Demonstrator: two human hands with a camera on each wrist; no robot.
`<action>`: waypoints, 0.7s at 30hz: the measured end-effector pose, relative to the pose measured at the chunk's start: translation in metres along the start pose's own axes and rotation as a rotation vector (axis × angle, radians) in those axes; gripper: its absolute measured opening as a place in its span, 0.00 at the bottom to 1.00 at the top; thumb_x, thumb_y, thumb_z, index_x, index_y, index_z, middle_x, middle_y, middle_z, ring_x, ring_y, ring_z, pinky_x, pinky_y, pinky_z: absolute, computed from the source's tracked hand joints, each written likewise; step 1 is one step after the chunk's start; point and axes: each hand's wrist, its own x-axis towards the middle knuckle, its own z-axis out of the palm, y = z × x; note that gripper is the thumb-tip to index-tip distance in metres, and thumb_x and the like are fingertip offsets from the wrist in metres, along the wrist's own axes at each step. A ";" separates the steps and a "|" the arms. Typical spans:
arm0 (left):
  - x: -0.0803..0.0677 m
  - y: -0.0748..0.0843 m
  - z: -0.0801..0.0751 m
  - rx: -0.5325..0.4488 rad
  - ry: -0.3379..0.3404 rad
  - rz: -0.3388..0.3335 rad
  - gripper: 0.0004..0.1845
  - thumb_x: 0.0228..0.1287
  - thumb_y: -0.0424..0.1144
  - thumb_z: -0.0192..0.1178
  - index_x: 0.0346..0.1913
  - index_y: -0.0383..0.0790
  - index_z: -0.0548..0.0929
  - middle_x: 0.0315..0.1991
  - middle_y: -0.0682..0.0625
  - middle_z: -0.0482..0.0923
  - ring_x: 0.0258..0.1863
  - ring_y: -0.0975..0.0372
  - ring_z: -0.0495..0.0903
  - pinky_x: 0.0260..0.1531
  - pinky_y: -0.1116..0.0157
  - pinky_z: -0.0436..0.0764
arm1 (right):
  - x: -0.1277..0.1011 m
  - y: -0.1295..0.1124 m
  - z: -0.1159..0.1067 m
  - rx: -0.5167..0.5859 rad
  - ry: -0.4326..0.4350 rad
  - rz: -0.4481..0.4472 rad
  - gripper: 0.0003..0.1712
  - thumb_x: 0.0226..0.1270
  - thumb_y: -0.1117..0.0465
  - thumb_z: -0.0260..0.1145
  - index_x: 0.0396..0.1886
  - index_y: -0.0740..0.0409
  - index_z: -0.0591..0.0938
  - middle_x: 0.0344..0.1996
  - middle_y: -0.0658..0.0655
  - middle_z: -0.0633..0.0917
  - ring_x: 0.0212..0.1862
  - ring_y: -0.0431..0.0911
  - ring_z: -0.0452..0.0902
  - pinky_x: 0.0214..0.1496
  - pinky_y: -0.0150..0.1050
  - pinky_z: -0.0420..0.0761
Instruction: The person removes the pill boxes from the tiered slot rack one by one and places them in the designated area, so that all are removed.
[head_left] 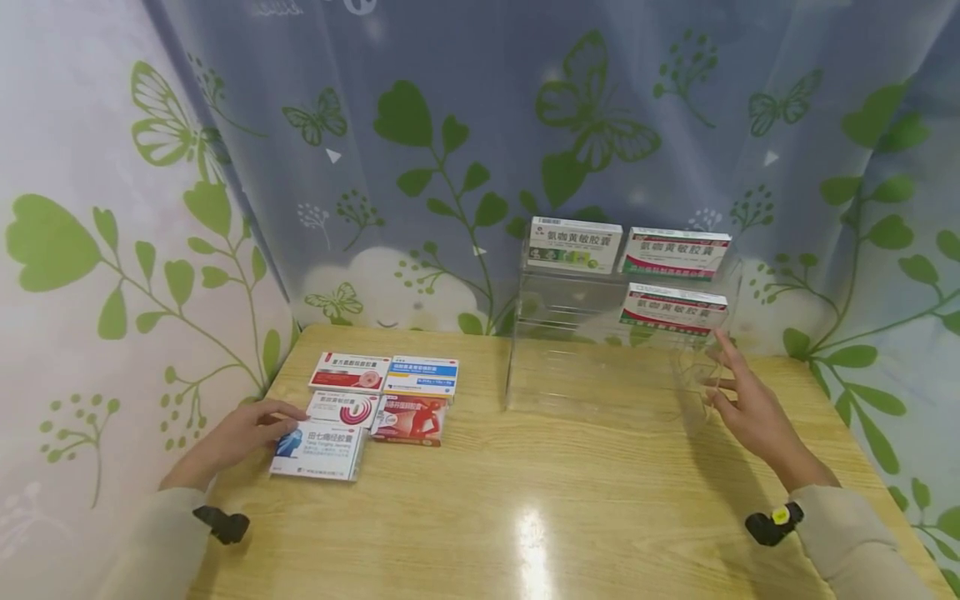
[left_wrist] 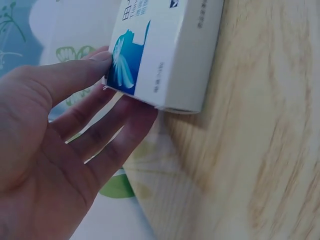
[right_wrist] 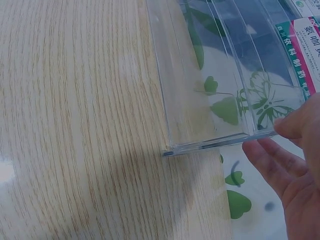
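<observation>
Sleeves [head_left: 855, 533], left hand [head_left: 246, 437] pinching white-blue box [head_left: 322, 458] edge, right hand [head_left: 757, 415] pinching clear rack [head_left: 570, 307] edge, wide tabletop [head_left: 442, 525] between

White box [head_left: 321, 454]: I see its blue-printed end pinched by left hand [head_left: 243, 435].
Clear rack [head_left: 566, 323]: standing, right side gripped by right hand [head_left: 756, 414].

Left-wrist view: blue-and-white box [left_wrist: 150, 50] cut off at top, left hand [left_wrist: 55, 165] at left. Right-wrist view: clear rack [right_wrist: 200, 100] cut off at top, right hand [right_wrist: 302, 185] at right. Head view: sleeves [head_left: 855, 537] cropped below; fine print on medicine boxes [head_left: 422, 379] illegible.
</observation>
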 end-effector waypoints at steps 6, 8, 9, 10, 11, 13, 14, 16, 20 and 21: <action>0.002 0.000 0.007 0.023 0.055 -0.039 0.16 0.83 0.44 0.63 0.63 0.39 0.87 0.65 0.36 0.84 0.58 0.46 0.86 0.47 0.63 0.88 | 0.000 0.001 0.000 0.005 0.004 -0.012 0.59 0.81 0.76 0.60 0.92 0.43 0.35 0.79 0.81 0.64 0.62 0.81 0.79 0.50 0.64 0.89; 0.002 0.000 0.009 0.020 0.061 -0.056 0.20 0.81 0.47 0.65 0.65 0.40 0.86 0.65 0.36 0.84 0.59 0.46 0.86 0.48 0.62 0.88 | 0.001 0.001 0.000 0.006 0.007 -0.016 0.59 0.81 0.76 0.60 0.92 0.43 0.35 0.79 0.81 0.64 0.62 0.81 0.79 0.49 0.64 0.89; 0.003 -0.001 0.010 0.015 0.060 -0.069 0.22 0.81 0.49 0.66 0.67 0.40 0.85 0.66 0.36 0.84 0.59 0.46 0.85 0.48 0.62 0.87 | 0.001 0.001 0.000 0.004 0.007 -0.017 0.59 0.81 0.76 0.60 0.92 0.43 0.35 0.79 0.81 0.64 0.62 0.81 0.79 0.49 0.64 0.89; 0.003 -0.001 0.010 0.009 0.056 -0.084 0.24 0.80 0.50 0.67 0.68 0.40 0.84 0.66 0.36 0.83 0.60 0.46 0.85 0.49 0.60 0.87 | 0.001 0.001 0.000 0.004 0.008 -0.018 0.59 0.81 0.76 0.60 0.92 0.43 0.35 0.79 0.81 0.64 0.62 0.80 0.79 0.49 0.64 0.89; 0.004 -0.002 0.011 0.011 0.052 -0.094 0.26 0.79 0.52 0.67 0.70 0.40 0.83 0.66 0.37 0.83 0.61 0.46 0.84 0.51 0.59 0.87 | 0.001 0.001 0.000 0.004 0.008 -0.017 0.58 0.81 0.76 0.60 0.92 0.43 0.35 0.79 0.81 0.64 0.62 0.80 0.79 0.49 0.65 0.89; 0.004 -0.003 0.013 0.006 0.042 -0.122 0.29 0.78 0.54 0.68 0.72 0.41 0.81 0.68 0.37 0.82 0.62 0.46 0.84 0.53 0.56 0.87 | 0.001 0.001 0.000 0.000 0.008 -0.016 0.58 0.81 0.76 0.60 0.92 0.43 0.35 0.79 0.81 0.64 0.62 0.80 0.80 0.49 0.65 0.89; 0.004 -0.004 0.014 0.000 0.040 -0.129 0.30 0.78 0.54 0.68 0.73 0.41 0.80 0.68 0.37 0.82 0.62 0.46 0.83 0.54 0.55 0.87 | 0.001 0.001 0.001 -0.001 0.006 -0.016 0.58 0.81 0.75 0.60 0.92 0.43 0.35 0.79 0.81 0.64 0.62 0.80 0.80 0.49 0.64 0.89; 0.005 -0.005 0.016 -0.003 0.041 -0.135 0.30 0.78 0.54 0.67 0.73 0.41 0.80 0.68 0.37 0.81 0.62 0.46 0.83 0.54 0.54 0.86 | 0.001 0.001 0.000 -0.001 0.007 -0.015 0.58 0.81 0.76 0.59 0.92 0.43 0.35 0.79 0.81 0.64 0.61 0.80 0.80 0.49 0.64 0.89; 0.005 -0.007 0.018 -0.012 0.051 -0.127 0.30 0.79 0.53 0.67 0.73 0.40 0.80 0.68 0.36 0.81 0.62 0.46 0.84 0.51 0.58 0.87 | 0.001 0.001 0.000 0.000 0.010 -0.017 0.59 0.80 0.76 0.59 0.92 0.43 0.35 0.79 0.81 0.64 0.61 0.80 0.80 0.49 0.64 0.89; 0.005 -0.007 0.018 -0.014 0.052 -0.126 0.30 0.79 0.53 0.67 0.73 0.40 0.80 0.68 0.36 0.81 0.62 0.46 0.84 0.51 0.58 0.88 | 0.001 0.001 0.000 0.000 0.011 -0.017 0.59 0.80 0.77 0.59 0.92 0.43 0.35 0.79 0.81 0.64 0.61 0.80 0.80 0.49 0.64 0.89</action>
